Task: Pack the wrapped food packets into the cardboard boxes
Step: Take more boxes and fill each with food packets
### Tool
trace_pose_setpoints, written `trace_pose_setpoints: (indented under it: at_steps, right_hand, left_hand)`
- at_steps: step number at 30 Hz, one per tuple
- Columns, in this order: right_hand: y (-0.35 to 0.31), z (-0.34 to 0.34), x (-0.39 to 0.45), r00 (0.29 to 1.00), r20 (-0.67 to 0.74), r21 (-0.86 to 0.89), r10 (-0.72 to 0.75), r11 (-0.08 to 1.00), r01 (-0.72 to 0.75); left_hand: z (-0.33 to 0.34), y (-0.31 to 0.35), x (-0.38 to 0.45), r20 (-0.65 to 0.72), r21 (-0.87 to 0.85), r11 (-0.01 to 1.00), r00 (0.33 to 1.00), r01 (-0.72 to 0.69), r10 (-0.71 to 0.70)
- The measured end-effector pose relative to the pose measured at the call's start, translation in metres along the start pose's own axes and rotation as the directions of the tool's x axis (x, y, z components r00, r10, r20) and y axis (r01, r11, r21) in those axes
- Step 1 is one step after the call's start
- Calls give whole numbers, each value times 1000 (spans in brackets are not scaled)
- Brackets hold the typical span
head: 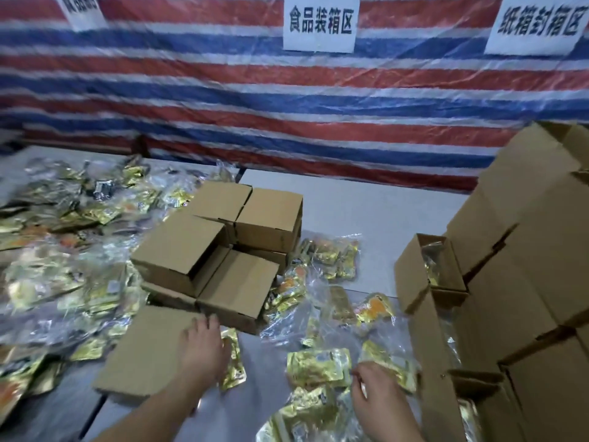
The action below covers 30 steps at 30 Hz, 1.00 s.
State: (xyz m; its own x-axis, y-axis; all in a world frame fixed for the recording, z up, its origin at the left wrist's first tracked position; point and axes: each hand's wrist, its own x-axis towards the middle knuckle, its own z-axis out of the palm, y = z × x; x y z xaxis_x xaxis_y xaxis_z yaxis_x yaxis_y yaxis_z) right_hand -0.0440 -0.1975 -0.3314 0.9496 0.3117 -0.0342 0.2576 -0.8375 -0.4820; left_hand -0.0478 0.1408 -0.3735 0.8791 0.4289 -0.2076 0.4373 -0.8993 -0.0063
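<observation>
While a person is leaning over a grey surface [366, 199], their left hand [204, 342] is resting with fingers spread and straight on the right edge of a flat brown cardboard box [146, 352] lying near the front. Just beside that hand, a gold foil food packet [234, 362] is lying partly under the palm. The right hand [373, 393] is hovering low at the front right with fingers curled, and it is pinching the edge of a gold wrapped packet [318, 366]. Behind the flat box, a cluster of open cardboard boxes [223, 247] is sitting mid-surface. A large heap of wrapped packets [63, 250] is covering the left side. Tall stacked cardboard boxes [526, 282] are standing at the right, some showing gold packets inside. A red, white and blue striped tarpaulin [255, 90] is hanging behind, carrying white paper signs [320, 23].
</observation>
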Motion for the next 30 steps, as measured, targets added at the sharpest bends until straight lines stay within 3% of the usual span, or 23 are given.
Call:
trace_pose_setpoints:
  at_steps: [5, 12, 19, 22, 26, 30]
  right_hand:
    - [-25, 8, 5, 995, 101, -12, -18, 1000, 19]
    - [-55, 5, 18, 988, 154, 34, 4, 999, -9]
    - [-101, -17, 39, 993, 116, 226, -33, 974, 6]
    - [-125, -30, 42, 980, 157, 331, -126, 941, 68]
    - [-126, -48, 42, 960, 72, 27, -270, 963, 269]
    - [-100, -71, 31, 980, 56, -126, -191, 972, 196]
  left_hand:
    - [27, -42, 9, 173, 21, 979, 964, 203, -204]
    - [-4, -40, -13, 150, 181, 981, 984, 73, -101]
    - [-90, -42, -63, 17, 180, 962, 978, -205, 206]
    - [-124, -14, -77, 32, 63, 937, 939, -343, 341]
    - [-150, 38, -79, -14, -43, 834, 835, -550, 550]
    - [-151, 87, -78, -9, -124, 733, 739, -669, 674]
